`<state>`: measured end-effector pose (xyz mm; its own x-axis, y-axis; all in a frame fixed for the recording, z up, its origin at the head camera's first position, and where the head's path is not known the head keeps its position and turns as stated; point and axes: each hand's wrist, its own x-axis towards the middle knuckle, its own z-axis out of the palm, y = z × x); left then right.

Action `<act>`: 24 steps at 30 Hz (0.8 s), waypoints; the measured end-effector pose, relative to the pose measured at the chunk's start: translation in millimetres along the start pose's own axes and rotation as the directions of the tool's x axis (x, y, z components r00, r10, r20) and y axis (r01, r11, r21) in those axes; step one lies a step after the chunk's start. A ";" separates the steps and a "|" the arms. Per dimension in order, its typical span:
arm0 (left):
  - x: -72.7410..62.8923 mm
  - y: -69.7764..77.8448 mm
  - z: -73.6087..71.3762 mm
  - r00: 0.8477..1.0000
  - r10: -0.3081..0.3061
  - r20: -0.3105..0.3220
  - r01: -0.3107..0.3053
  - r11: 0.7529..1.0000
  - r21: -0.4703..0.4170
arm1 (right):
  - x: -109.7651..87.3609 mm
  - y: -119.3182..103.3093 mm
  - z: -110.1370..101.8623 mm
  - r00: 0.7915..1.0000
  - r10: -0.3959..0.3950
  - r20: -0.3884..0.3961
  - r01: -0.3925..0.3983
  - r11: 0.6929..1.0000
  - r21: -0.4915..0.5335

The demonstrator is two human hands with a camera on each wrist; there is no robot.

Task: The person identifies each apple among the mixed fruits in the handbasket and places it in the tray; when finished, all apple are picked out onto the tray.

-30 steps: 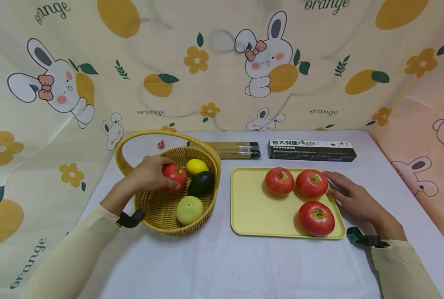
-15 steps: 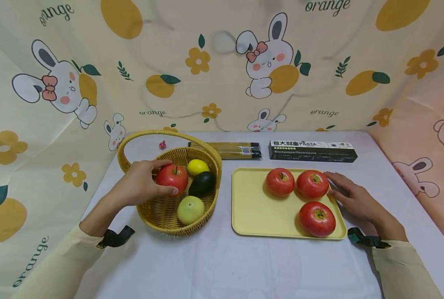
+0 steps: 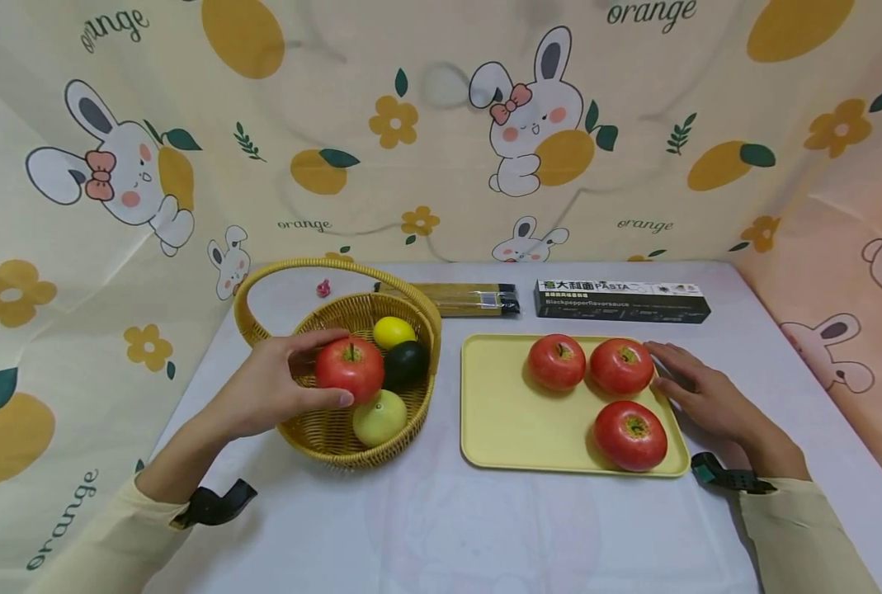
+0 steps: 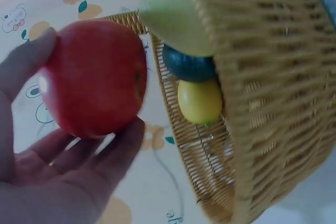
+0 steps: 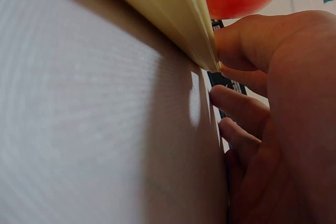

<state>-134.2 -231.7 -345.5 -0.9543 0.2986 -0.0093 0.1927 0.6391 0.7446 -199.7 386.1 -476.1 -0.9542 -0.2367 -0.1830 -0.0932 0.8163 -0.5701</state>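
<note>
My left hand grips a red apple between thumb and fingers, over the left part of a woven basket. In the left wrist view the apple is clear of the basket wall, fingers curled under one side. Inside the basket lie a yellow lemon, a dark green avocado and a pale green round fruit. My right hand rests at the right edge of a yellow tray, fingers relaxed, fingertips right at the rim.
On the tray sit three red apples. Behind it stands a black-and-white pasta box, with brown packets left of that. A small pink object lies behind the basket, whose handle arches up.
My left hand has lifted the apple up out of the basket's bottom and drawn back toward the left and front. The right hand stays at the tray's edge.
</note>
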 end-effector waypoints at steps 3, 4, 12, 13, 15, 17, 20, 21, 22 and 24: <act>-0.9 -1.8 6.3 0.999 0.028 0.022 -0.026 0.996 -0.091 | -0.6 1.1 -0.1 1.000 0.000 -0.003 0.000 1.000 0.005; -0.8 -2.2 9.1 0.999 0.039 0.029 -0.036 0.993 -0.117 | -0.9 1.4 -0.1 1.000 -0.001 -0.005 0.001 1.000 0.007; 0.2 1.9 33.9 0.983 0.173 0.067 -0.149 0.951 -0.271 | -1.1 1.6 -0.1 1.000 -0.006 -0.008 0.006 1.000 -0.011; 0.8 3.1 37.1 0.981 0.182 0.069 -0.155 0.945 -0.288 | -1.0 1.6 -0.3 1.000 -0.007 -0.009 0.007 1.000 -0.012; 2.1 5.3 43.8 0.978 0.192 0.075 -0.160 0.935 -0.316 | -0.7 1.7 -0.3 1.000 -0.010 -0.010 0.010 1.000 -0.011; 3.9 7.5 50.5 0.975 0.204 0.086 -0.162 0.922 -0.353 | -0.5 1.9 -0.2 1.000 -0.010 -0.011 0.010 1.000 -0.007; 5.6 12.0 60.6 0.967 0.230 0.106 -0.171 0.902 -0.396 | 0.3 3.1 0.5 1.000 -0.013 -0.012 0.013 1.000 -0.007; 6.2 13.6 64.0 0.964 0.242 0.114 -0.177 0.897 -0.406 | 0.4 3.2 0.8 1.000 -0.015 -0.012 0.014 1.000 -0.004; 6.8 15.5 67.3 0.961 0.249 0.122 -0.179 0.893 -0.412 | 0.5 3.9 0.8 1.000 -0.017 -0.013 0.016 1.000 -0.005; 8.4 19.1 74.1 0.955 0.259 0.143 -0.182 0.894 -0.410 | 0.9 4.1 1.1 1.000 -0.022 -0.016 0.022 1.000 -0.008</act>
<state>-121.7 -164.5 -380.7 -0.8289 0.5523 0.0890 0.2519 0.2265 0.9409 -200.6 388.7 -479.4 -0.9564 -0.2460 -0.1572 -0.1162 0.8149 -0.5678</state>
